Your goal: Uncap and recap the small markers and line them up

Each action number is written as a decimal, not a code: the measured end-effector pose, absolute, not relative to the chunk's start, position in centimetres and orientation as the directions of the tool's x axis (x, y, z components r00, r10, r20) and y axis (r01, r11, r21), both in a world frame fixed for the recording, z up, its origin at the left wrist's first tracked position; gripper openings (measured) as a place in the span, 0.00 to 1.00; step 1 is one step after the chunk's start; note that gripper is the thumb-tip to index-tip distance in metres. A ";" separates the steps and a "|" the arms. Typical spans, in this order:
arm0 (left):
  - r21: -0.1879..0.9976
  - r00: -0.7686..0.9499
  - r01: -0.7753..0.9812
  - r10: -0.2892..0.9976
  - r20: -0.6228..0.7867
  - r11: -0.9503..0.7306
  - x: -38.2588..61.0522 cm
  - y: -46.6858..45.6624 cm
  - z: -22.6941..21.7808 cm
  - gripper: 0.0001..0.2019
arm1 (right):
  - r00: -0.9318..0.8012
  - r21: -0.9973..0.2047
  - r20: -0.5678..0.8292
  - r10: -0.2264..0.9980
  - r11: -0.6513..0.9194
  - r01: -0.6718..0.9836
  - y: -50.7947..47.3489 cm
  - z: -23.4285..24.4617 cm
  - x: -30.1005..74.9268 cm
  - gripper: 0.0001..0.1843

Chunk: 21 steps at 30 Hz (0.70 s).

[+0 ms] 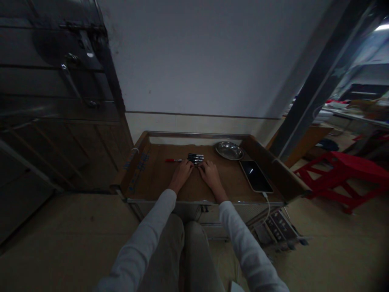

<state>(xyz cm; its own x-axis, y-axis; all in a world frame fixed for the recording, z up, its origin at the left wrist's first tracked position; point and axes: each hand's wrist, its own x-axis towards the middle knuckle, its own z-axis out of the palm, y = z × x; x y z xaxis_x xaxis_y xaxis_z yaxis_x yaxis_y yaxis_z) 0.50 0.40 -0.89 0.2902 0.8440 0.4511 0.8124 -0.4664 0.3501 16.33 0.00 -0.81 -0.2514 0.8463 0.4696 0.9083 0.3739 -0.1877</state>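
Note:
Several dark, silver-banded sticks that look like pens (196, 156) lie side by side on the brown cardboard-covered tabletop (158, 178). My left hand (181, 173) is closed, its curled fingertips at the left end of the nearest pen. From the other side, my right hand (210, 174) has its fingers closed at that pen's right end. Both hands rest low on the board, and the fingers partly hide the near pens. Just left of the row lies a slim red-ended stick (170, 160), its right part close to my left fingers; its kind is unclear.
A round metal dish (229, 150) stands at the back right. Nearer lies a phone (255, 176) with a white cable (268, 207) hanging over the front edge. Raised side boards flank the tabletop. A red stool (355, 170) is to the right, a door (60, 101) to the left.

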 end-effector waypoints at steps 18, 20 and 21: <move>0.336 0.392 0.731 0.768 0.506 -0.594 0.4 0.0 -0.2 0.14 | -0.111 -0.325 0.566 0.817 0.345 0.880 -0.1 -0.7 17.0 0.13; 0.285 0.424 0.752 0.767 0.481 -0.594 0.4 -0.1 -0.2 0.13 | -0.031 -0.318 0.541 0.840 0.239 0.917 -0.3 -0.6 17.1 0.14; 0.268 0.430 0.762 0.770 0.472 -0.590 0.3 -0.2 -0.2 0.12 | 0.002 -0.310 0.523 0.852 0.188 0.932 -0.4 -0.5 17.2 0.14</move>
<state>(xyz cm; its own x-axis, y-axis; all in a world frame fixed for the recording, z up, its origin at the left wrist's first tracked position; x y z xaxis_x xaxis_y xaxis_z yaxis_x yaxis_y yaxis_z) 0.33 -0.19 -0.18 0.4298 0.7698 0.4718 0.7621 -0.5896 0.2677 17.17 -0.42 -0.52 0.0019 0.8524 0.5229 0.9321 0.1878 -0.3096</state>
